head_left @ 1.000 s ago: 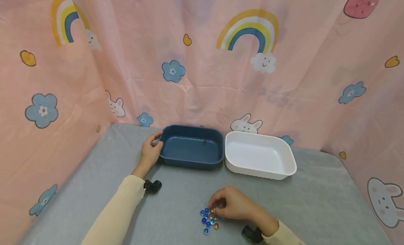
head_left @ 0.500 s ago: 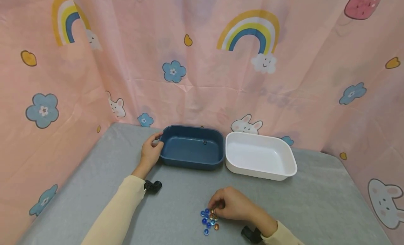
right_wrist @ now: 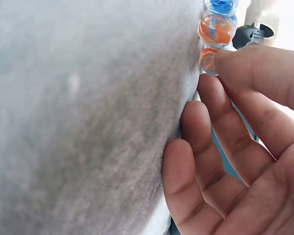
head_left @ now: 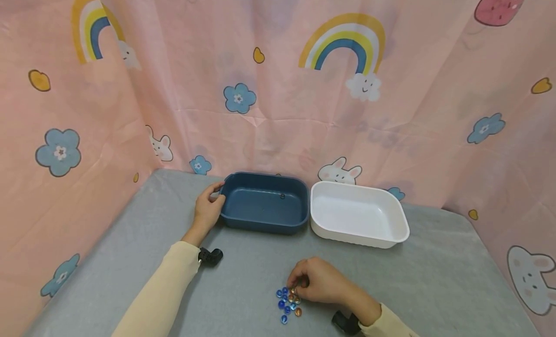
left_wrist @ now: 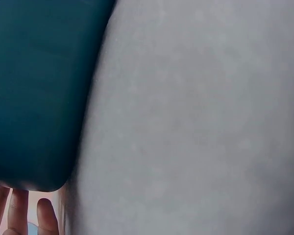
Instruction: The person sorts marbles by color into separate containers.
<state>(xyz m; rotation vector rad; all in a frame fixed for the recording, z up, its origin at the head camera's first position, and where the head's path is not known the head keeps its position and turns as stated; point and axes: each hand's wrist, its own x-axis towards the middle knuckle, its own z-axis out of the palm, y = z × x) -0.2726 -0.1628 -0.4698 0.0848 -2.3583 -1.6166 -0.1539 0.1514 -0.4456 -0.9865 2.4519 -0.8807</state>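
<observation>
Head view: grey cloth-covered counter [head_left: 243, 279], its back edge against a pink printed curtain [head_left: 278, 139]; room between trays and marbles, and a wide stretch of cloth to the right. Two smooth rectangular trays with rounded corners near the back, side by side: one dark blue tray [head_left: 265, 209], one white tray [head_left: 354, 211]. In front, a cluster of about twelve small glass marbles [head_left: 281, 304], blue and amber, some partly covered. Left hand [head_left: 207, 210]: grip closed around the dark blue tray's left end. Right hand [head_left: 320, 281]: thumb and forefinger nearly together at the cluster.

Left wrist view: dark blue tray's side beside open cloth; three fingers [left_wrist: 18, 210] at its end.

Right wrist view: grip narrowed, pinching an orange-swirled clear marble [right_wrist: 207, 58]; forefinger tip hidden.
</observation>
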